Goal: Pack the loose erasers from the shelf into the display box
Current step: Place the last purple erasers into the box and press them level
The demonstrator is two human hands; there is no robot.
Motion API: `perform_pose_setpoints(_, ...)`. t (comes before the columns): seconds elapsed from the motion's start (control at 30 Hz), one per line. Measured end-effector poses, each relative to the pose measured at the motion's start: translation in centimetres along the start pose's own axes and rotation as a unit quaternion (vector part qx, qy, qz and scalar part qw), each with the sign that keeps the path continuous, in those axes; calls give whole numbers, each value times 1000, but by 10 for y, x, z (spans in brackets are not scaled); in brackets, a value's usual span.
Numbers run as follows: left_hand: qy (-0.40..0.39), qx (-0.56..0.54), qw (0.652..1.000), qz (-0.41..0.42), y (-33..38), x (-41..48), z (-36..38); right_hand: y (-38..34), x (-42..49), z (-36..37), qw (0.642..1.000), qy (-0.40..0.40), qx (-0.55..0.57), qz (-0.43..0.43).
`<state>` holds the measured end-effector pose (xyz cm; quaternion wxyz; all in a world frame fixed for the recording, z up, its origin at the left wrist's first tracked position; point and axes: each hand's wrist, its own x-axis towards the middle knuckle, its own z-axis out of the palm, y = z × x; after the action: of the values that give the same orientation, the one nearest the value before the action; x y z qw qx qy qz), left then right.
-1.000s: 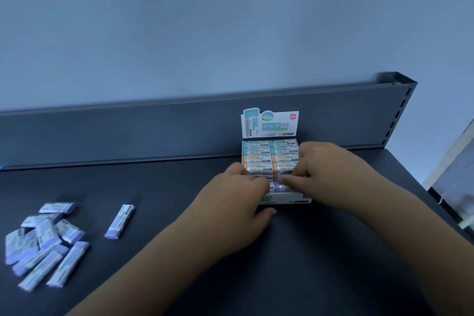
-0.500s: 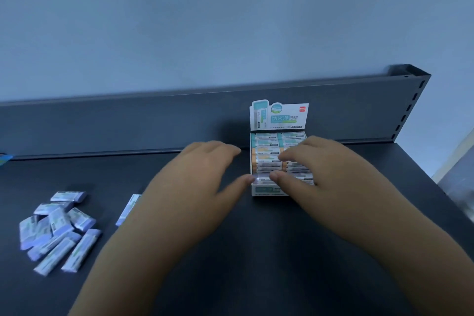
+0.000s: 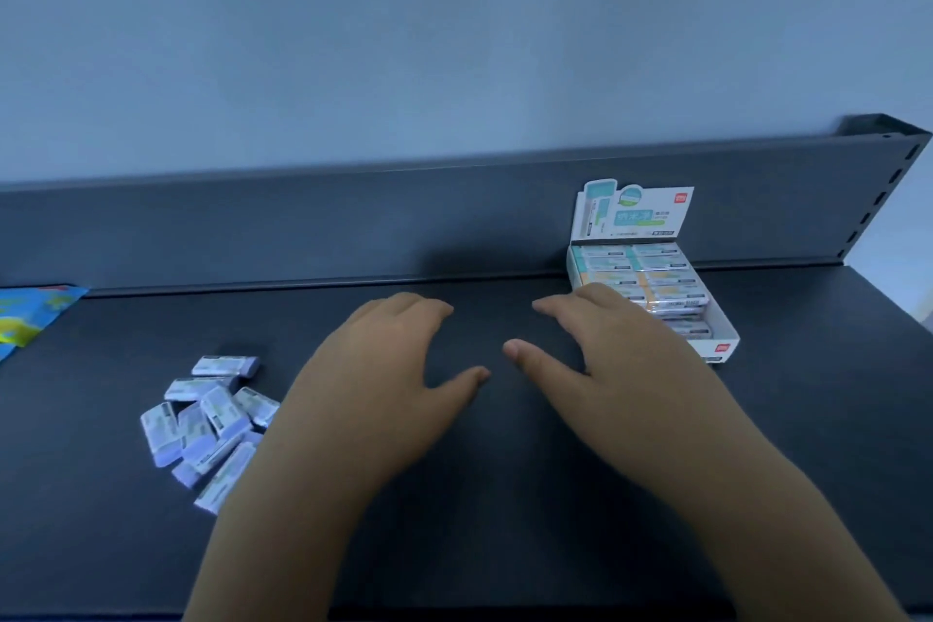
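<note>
Dark shelf (image 3: 126, 333) runs below a pale blue wall (image 3: 454, 40). Both my hands are held palm-down over its middle, thumbs pointing toward each other. My left hand (image 3: 383, 369) and my right hand (image 3: 606, 359) each have fingers loosely spread and hold nothing. The display box (image 3: 723, 348), lined with erasers, stands just beyond my right hand by the back rail (image 3: 303, 227). The loose erasers (image 3: 212, 419) lie heaped beside my left forearm, which hides a few.

Left hand (image 3: 389, 369) palm down, fingers relaxed, thumb out. Right hand (image 3: 606, 359) likewise, holding nothing; thumbs nearly meet
</note>
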<state>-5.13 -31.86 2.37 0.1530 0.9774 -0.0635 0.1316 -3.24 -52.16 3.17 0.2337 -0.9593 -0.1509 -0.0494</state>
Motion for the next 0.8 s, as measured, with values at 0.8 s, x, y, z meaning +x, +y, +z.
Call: perform_pose_setpoints(0.8, -31, -7, 997, -64, -22, -14, -2, -15, 4, 14, 994, -25, 90, -61)
